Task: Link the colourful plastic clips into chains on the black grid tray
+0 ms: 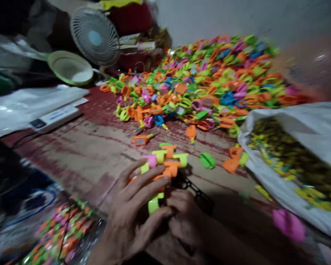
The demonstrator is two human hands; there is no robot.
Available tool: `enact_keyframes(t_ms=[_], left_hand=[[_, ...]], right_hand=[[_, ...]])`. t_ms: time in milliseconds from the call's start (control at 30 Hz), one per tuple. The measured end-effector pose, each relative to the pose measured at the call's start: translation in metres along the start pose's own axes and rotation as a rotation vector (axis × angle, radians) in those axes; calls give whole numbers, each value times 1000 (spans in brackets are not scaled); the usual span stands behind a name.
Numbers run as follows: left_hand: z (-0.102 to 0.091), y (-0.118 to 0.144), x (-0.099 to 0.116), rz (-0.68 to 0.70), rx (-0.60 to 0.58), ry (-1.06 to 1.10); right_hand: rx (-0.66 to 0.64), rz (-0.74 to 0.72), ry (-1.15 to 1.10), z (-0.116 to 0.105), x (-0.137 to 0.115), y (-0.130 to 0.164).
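My left hand (132, 209) curls around a small bunch of coloured plastic pieces (165, 163), orange, green and pink, near the front of the worn reddish table (82, 147). My right hand (186, 217) sits right beside it, fingers folded in against the same bunch, a black piece (194, 189) just past its knuckles. A large heap of the same coloured plastic pieces (209, 81) covers the far right of the table. The picture is blurred by motion.
A white sack (306, 162) of yellow bits lies open at right. A clear bag of coloured pieces (63, 228) lies at front left. A small fan (95, 36), a pale green bowl (70, 68), a white scale (56, 117) and plastic sheets stand at back left.
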State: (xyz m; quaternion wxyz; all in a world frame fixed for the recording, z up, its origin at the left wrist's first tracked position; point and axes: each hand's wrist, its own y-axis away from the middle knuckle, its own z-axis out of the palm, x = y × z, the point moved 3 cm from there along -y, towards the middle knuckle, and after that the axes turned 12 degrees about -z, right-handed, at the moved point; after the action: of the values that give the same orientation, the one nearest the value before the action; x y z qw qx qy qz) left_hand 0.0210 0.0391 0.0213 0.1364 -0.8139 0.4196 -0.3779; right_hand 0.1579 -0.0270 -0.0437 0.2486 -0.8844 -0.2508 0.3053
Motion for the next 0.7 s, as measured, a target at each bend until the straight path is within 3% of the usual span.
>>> enact_keyframes(t_ms=[67, 233, 333, 400, 600, 700], left_hand=[[0, 0, -1, 28, 12, -43], [5, 8, -11, 88, 88, -77], [11, 15, -22, 46, 78, -60], [15, 18, -25, 33, 59, -34], [17, 16, -20, 8, 170, 0], [17, 17, -23, 0, 186, -1]], right_hand=[[33, 39, 0, 3, 2, 2], [-179, 198, -23, 10, 2, 8], [-203, 262, -55, 14, 1, 12], [-172, 226, -49, 18, 2, 14], [-9, 43, 65, 33, 9, 21], [-17, -74, 94, 23, 3, 19]])
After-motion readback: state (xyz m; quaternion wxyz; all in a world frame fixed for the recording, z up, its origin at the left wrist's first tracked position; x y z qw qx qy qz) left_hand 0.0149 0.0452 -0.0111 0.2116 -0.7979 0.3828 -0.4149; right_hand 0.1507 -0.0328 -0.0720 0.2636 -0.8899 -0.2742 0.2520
